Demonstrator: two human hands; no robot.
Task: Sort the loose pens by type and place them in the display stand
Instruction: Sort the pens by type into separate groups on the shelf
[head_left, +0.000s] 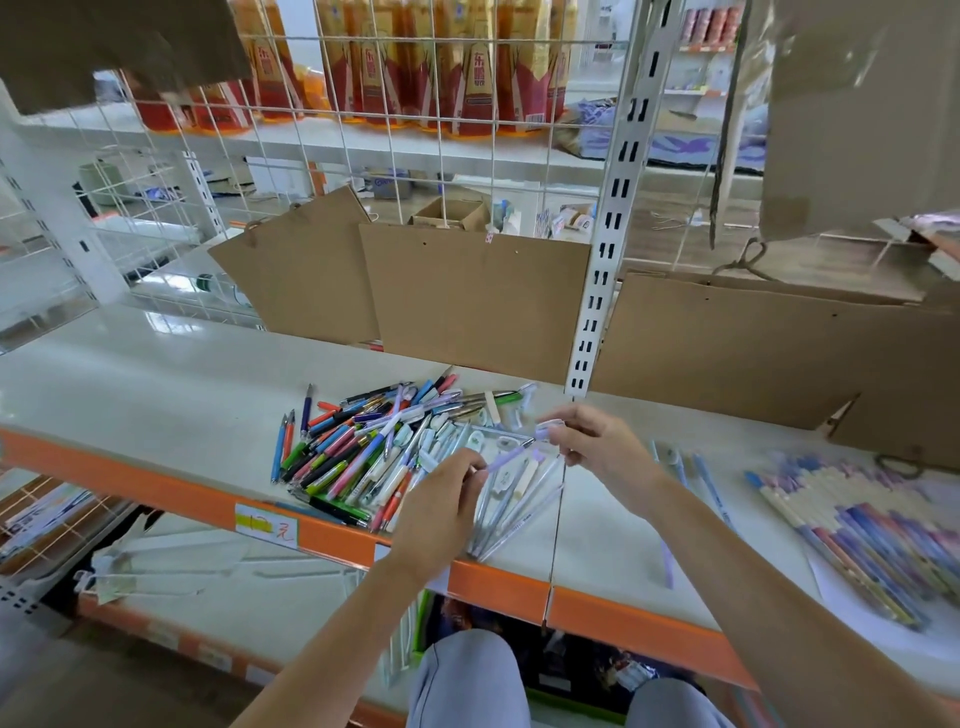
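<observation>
A heap of loose pens (363, 447) in many colours lies on the white shelf (156, 384). My left hand (441, 499) pinches the barrel of a pale purple pen (511, 454) above the heap's right side. My right hand (597, 441) pinches a pale purple cap (549, 428) just off that pen's tip. A few clear pens (514, 509) lie under my hands near the shelf's front edge. A row of matching blue and purple pens (862, 530) lies sorted at the right. No display stand is clearly visible.
Brown cardboard sheets (467, 296) lean against the wire grid at the shelf's back. A white slotted upright (608, 234) stands behind the heap. The shelf's orange front rail (332, 530) carries a price label. A single lilac pen (667, 564) lies near the rail.
</observation>
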